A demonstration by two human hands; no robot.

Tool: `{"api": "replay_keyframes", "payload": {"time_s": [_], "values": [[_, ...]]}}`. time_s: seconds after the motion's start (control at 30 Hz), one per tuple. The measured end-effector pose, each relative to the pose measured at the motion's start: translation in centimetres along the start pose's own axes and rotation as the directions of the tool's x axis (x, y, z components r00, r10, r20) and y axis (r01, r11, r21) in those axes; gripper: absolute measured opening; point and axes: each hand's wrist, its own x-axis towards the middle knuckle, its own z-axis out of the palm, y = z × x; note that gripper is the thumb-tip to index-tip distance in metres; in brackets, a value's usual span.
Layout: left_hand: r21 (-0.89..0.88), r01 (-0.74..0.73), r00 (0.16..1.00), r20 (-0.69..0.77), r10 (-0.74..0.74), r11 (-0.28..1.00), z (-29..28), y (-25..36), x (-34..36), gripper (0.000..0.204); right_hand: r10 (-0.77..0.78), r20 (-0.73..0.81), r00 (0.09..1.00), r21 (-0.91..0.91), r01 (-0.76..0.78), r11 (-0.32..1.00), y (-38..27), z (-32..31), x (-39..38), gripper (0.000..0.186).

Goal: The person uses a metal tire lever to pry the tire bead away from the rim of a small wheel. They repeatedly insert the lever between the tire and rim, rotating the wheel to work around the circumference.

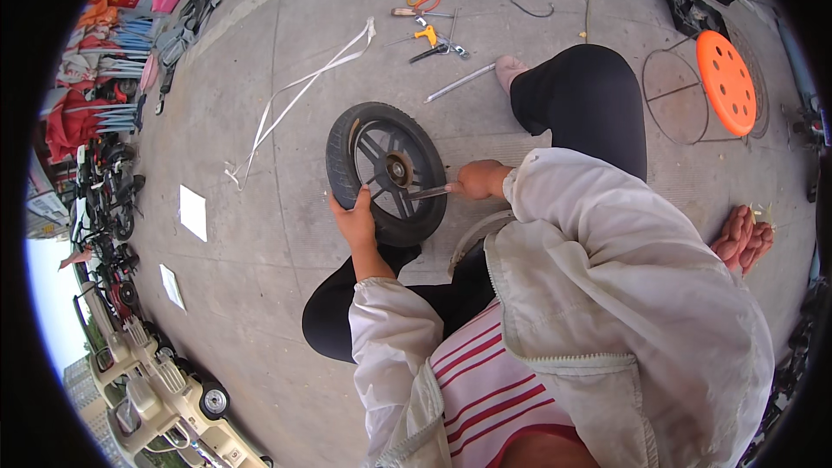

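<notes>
A small black wheel [341, 143] with a tire and spoked rim lies in front of me near the centre. My left hand [355, 222] grips the tire's lower left side, thumb on top beside what looks like a thin metal piece at the rim. My right hand [478, 180], at the wheel's right, is closed on a flat metal bar [426, 192] reaching across the tire into the rim. Beyond the wheel lie loose tools [426, 35], including orange-handled pliers, a screwdriver and a yellow-handled tool, plus a metal tube [459, 85]. A curved pale piece [472, 230] lies by my legs.
White straps [308, 87] and white sheets [192, 212] lie on the concrete floor [260, 277]. An orange perforated stool [725, 82] and black tool trays [693, 13] stand at right. Folded umbrellas or chairs [95, 113], scooters and a beige cart [156, 390] line the left.
</notes>
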Motion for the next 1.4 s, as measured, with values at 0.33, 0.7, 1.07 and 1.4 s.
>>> {"api": "replay_keyframes", "payload": {"time_s": [0.33,0.7,1.07,1.4], "values": [[0.055,0.042,0.998,0.042,-0.045,0.998,-0.3,1.1,-0.5,0.064,0.147,-0.093,0.985,-0.118,-0.158,0.98,1.8,-0.1,-0.5,0.054],[-0.007,0.091,0.989,0.12,-0.089,0.996,-0.9,1.4,-0.6,0.053,0.125,-0.203,0.971,-0.03,-0.134,0.991,0.9,-0.1,-0.4,0.051],[0.042,0.163,0.981,0.104,-0.166,0.986,-0.4,2.4,-1.3,0.061,-0.159,-0.424,0.892,0.262,0.289,0.921,0.9,0.9,0.5,0.03],[0.278,0.027,1.0,0.005,-0.03,0.96,-0.8,-0.5,-0.7,0.065,0.03,-0.553,0.833,0.607,0.378,0.699,-1.0,-0.5,1.0,0.025]]}}
